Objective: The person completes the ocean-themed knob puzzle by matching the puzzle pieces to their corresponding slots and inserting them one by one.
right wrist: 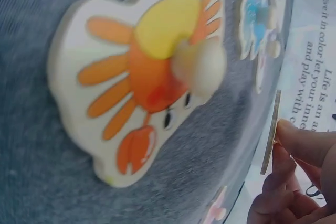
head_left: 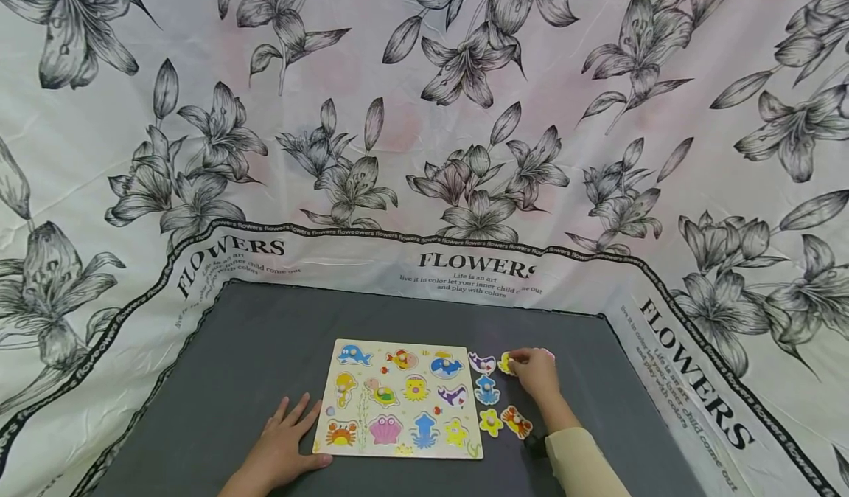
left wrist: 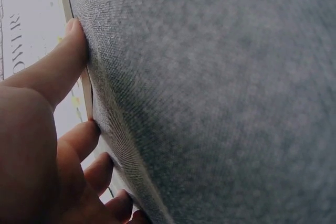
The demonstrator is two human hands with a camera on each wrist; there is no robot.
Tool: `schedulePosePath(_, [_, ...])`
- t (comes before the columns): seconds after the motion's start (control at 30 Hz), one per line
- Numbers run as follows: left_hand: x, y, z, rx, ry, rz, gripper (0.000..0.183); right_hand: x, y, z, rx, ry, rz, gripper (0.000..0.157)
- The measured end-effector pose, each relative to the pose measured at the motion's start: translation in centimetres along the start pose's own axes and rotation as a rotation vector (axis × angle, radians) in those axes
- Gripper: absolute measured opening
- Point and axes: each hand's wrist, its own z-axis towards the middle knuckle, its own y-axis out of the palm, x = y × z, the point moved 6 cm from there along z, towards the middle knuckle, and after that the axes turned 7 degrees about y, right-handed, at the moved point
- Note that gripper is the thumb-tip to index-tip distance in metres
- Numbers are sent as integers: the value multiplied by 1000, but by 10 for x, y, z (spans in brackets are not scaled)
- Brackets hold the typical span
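A wooden peg puzzle board [head_left: 398,449] with sea-animal pictures lies on the dark grey table. My left hand [head_left: 281,442] rests with spread fingers at its left side, the thumb touching the lower left corner and the fingertips by the left edge. Right of the board, my right hand [head_left: 536,370] pinches a yellow puzzle piece [head_left: 505,363] between thumb and fingers; the right wrist view shows this piece [right wrist: 271,134] edge-on, its picture hidden. Closest to the right wrist camera lies a crab piece [right wrist: 157,61] with a white knob.
Beside the board's right edge lie a purple whale piece [head_left: 482,364], a blue squid piece [head_left: 487,391] and a yellow star piece [head_left: 491,423]. A pink piece [head_left: 547,353] is mostly hidden behind the right hand. A flower-printed white cloth [head_left: 371,261] rises around the table.
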Motion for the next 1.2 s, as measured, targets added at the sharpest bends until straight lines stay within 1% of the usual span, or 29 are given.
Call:
schedulePosePath(0.1, [1, -1, 0, -3, 3, -4, 105, -5, -2, -3, 3, 18, 13, 15])
schedulePosePath(0.17, [2, -1, 0, -8, 3, -8, 105, -9, -2, -6, -10, 27, 29, 16])
schedulePosePath(0.33, [2, -1, -1, -8, 1, -9, 105, -24, -2, -16, -35, 14, 50, 19])
schedulePosePath(0.5, [1, -1, -1, -1, 2, -2, 105, -41, -2, -26, -30, -28, 61, 18])
schedulePosePath(0.63, [2, -1, -1, -6, -3, -3, 105, -53, 0, -33, -46, -70, 86, 17])
schedulePosePath(0.77, [2, -1, 0, -10, -8, -5, 106, -66, 2, -38, -51, -122, 76, 14])
schedulePosePath(0.9, [0, 1, 0, -12, -12, -5, 107, -80, 7, -45, -81, -134, 78, 12])
schedulePosePath(1.0, [-1, 1, 0, -13, -14, -5, 107, -90, 11, -52, -119, -134, 99, 11])
schedulePosePath(1.2, [-2, 1, 1, -7, -12, -9, 108, -112, 21, -65, -154, -214, 126, 9])
